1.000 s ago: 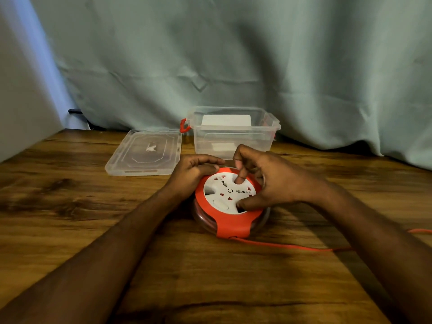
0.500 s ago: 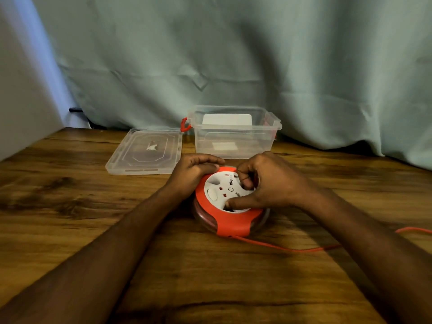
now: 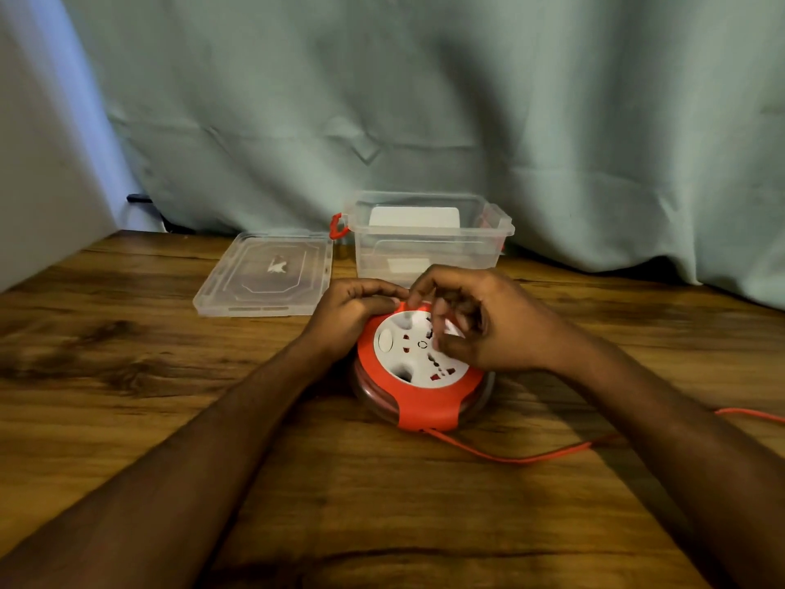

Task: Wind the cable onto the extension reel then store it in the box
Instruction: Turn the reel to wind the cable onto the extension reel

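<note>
A round extension reel (image 3: pixel 418 378) with an orange frame and a white socket face lies flat on the wooden table (image 3: pixel 127 397). My left hand (image 3: pixel 352 310) grips its far left rim. My right hand (image 3: pixel 475 320) is over the white face with curled fingers pressing into it; the fingertips are blurred. An orange cable (image 3: pixel 518 457) leaves the reel's near side and runs right, passing under my right forearm. A clear plastic box (image 3: pixel 429 240) with an orange latch stands open just behind the reel.
The box's clear lid (image 3: pixel 265 274) lies flat to the left of the box. A pale green curtain (image 3: pixel 424 112) hangs behind the table. A grey wall stands at the left.
The white socket face has turned; its oval button went from the near side to the left. My right hand has swung round toward the far side. More cable has been drawn toward the reel.
</note>
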{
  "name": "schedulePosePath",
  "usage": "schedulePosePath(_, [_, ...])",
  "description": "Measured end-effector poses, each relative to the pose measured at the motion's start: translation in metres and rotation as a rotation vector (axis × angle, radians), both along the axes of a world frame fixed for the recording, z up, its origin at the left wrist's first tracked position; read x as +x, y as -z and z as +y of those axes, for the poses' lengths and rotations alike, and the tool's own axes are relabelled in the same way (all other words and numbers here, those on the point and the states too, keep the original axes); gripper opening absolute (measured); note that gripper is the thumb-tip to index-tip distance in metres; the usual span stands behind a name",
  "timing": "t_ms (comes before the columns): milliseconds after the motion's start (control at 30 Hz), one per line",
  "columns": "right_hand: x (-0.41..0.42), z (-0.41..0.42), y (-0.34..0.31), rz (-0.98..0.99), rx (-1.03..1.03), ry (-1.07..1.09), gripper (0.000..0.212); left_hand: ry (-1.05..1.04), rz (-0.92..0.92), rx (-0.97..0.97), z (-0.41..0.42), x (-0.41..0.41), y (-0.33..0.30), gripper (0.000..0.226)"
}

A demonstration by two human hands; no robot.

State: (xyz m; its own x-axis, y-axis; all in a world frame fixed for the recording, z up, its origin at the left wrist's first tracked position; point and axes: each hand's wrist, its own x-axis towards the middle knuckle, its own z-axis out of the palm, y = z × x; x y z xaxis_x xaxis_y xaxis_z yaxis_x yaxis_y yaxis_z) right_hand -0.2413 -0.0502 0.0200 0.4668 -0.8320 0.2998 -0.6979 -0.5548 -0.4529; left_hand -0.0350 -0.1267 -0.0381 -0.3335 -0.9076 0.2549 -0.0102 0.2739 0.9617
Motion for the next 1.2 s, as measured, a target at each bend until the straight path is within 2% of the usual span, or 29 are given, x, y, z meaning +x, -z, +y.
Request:
schedulePosePath(67, [-0.003,-0.002,-0.002,-0.046,0.113,-0.086,0.063,0.023,-0.009,-0.006,0.000,0.000,-0.001,0.023])
schedulePosePath(167, [-0.009,-0.002,-0.001,-0.037,0.251,-0.134,0.075,0.050,-0.025,-0.033,-0.001,0.001,0.000,0.022])
schedulePosePath(267, [-0.012,-0.004,-0.001,0.033,0.240,-0.124,0.086,0.063,-0.013,-0.021,-0.002,0.001,0.002,0.023])
schedulePosePath(400, [-0.013,-0.002,-0.006,0.114,0.230,-0.126,0.112,0.061,-0.039,-0.035,-0.001,0.002,0.000,0.024])
schedulePosePath(533, [-0.009,0.005,-0.011,0.120,0.232,-0.107,0.121,0.057,-0.028,-0.011,0.001,0.001,-0.001,0.025])
schedulePosePath(667, [-0.007,0.008,-0.013,0.065,0.234,-0.062,0.119,0.028,-0.020,-0.005,0.001,0.002,-0.001,0.024])
schedulePosePath(933, [0.000,0.014,-0.016,0.150,0.188,0.055,0.104,0.010,-0.015,0.020,0.005,0.001,-0.004,0.024])
schedulePosePath(1200, [0.006,0.016,-0.015,0.246,0.070,0.160,0.074,0.010,0.008,0.040,0.006,-0.001,-0.005,0.024])
